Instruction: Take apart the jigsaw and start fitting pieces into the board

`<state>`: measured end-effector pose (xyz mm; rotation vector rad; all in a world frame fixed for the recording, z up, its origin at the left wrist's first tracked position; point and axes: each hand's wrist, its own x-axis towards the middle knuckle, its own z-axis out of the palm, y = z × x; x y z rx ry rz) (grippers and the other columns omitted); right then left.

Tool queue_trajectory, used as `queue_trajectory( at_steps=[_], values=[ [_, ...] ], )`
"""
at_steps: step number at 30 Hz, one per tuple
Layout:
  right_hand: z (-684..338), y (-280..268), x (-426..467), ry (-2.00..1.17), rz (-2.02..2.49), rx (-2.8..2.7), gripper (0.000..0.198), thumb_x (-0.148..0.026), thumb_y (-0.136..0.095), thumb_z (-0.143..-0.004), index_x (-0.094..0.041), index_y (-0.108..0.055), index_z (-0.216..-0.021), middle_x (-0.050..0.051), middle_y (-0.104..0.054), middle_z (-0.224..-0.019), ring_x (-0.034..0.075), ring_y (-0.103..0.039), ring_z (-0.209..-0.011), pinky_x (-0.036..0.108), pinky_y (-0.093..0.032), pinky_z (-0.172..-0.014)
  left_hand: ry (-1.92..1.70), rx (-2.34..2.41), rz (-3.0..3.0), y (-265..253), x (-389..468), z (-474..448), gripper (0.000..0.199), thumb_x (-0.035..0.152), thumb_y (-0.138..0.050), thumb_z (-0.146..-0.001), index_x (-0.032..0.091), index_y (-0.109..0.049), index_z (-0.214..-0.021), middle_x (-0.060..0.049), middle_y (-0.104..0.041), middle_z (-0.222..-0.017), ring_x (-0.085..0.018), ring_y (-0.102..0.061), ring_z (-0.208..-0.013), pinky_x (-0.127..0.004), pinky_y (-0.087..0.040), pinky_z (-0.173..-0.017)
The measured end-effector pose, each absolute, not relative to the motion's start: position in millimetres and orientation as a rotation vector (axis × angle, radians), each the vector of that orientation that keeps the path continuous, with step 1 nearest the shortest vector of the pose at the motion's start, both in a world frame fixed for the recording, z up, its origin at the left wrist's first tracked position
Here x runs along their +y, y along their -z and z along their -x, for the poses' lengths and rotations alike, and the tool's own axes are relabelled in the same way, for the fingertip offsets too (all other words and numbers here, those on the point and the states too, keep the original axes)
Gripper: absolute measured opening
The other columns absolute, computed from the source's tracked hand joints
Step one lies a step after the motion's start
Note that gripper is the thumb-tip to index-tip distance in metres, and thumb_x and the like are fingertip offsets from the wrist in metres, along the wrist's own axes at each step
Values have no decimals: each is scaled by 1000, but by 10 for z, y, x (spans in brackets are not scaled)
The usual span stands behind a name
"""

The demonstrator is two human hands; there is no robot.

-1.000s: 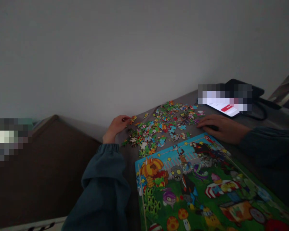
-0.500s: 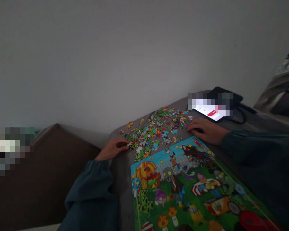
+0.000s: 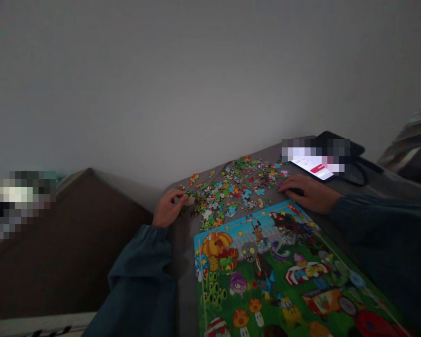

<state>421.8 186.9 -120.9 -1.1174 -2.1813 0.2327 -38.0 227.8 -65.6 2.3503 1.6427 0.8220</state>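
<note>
Between the thumb and fingers of my left hand [image 3: 169, 207] is a jigsaw puzzle piece [image 3: 191, 200], its pale side showing, at the left edge of a spread of loose jigsaw pieces [image 3: 236, 185]. My right hand [image 3: 312, 193] rests on the grey surface at the right of the pieces, fingers curled with the thumb beneath; whether anything is in them is hidden. Nearer me lies the colourful puzzle board [image 3: 266, 276], printed with cartoon plants, zombies and a pumpkin.
A phone with a lit screen [image 3: 312, 166] lies behind my right hand, next to a dark flat object [image 3: 340, 142] and a black cable [image 3: 361, 175]. A pale wall [image 3: 196, 84] rises behind the surface. At left stands a brown panel [image 3: 80, 243].
My left hand has lifted slightly from the pile's left edge with a piece pinched in it. My right hand keeps its place beside the pieces. The whole view has shifted a little.
</note>
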Motion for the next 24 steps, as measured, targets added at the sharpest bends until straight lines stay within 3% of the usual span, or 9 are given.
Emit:
queue_trajectory(
  at_steps=[5,8,11,13,17,20,22,24],
  values=[
    [-4223,1217,1868,-226,1111,-2179,25,-29,-49,-89,-22,-73,-93,9,-73,-97,26,-68,-94,50,-55,-87,-701,1403,-2447,612,2168,396,32,54,-64,-82,22,-71,-84,-7,-72,-93,-23,-63,-92,-34,-50,-81],
    [-4223,1214,1867,-227,1109,-2176,26,-29,-49,-89,-22,-74,-93,10,-74,-97,27,-68,-94,50,-55,-88,-812,1516,-2320,664,2213,482,37,55,-56,-87,21,-69,-87,-7,-71,-94,-22,-64,-89,-34,-51,-80],
    [-4230,1219,1873,-232,1103,-2173,26,-29,-49,-89,-22,-74,-93,10,-74,-97,27,-68,-93,50,-55,-87,-841,1635,-2320,748,2297,570,43,55,-43,-92,20,-68,-86,-8,-69,-99,-23,-62,-97,-37,-49,-93],
    [-4234,1223,1875,-241,1101,-2177,25,-28,-50,-89,-23,-74,-93,9,-74,-97,27,-68,-93,50,-55,-87,-733,1678,-2421,796,2330,585,41,55,-45,-91,21,-68,-88,-8,-68,-105,-24,-60,-107,-41,-44,-103],
    [-4211,1204,1859,-209,1107,-2178,26,-27,-49,-89,-23,-74,-96,9,-73,-99,27,-68,-95,50,-55,-89,-678,1747,-2513,847,2283,471,46,54,-45,-93,22,-63,-122,-10,-56,-136,-26,-48,-132,-45,-33,-116],
    [-4151,1173,1839,-122,1147,-2158,29,-26,-49,-89,-22,-73,-105,11,-72,-105,28,-65,-103,52,-52,-94,-551,1687,-2549,863,2186,295,61,58,-33,-98,23,-46,-146,-10,-33,-159,-28,-24,-149,-49,-22,-121],
    [-4102,1164,1834,-84,1169,-2155,31,-25,-49,-89,-20,-71,-110,12,-70,-109,29,-63,-107,53,-50,-98,-343,1625,-2596,873,2132,163,67,64,-33,-97,27,-37,-152,-7,-20,-165,-31,-14,-152,-54,-17,-121],
    [-4061,1169,1836,-81,1164,-2177,32,-24,-48,-90,-20,-70,-113,12,-69,-111,29,-62,-108,55,-46,-101,-152,1590,-2619,884,2108,44,68,66,-32,-96,32,-31,-155,-5,-17,-165,-31,-13,-152,-56,-16,-121]
  ],
)
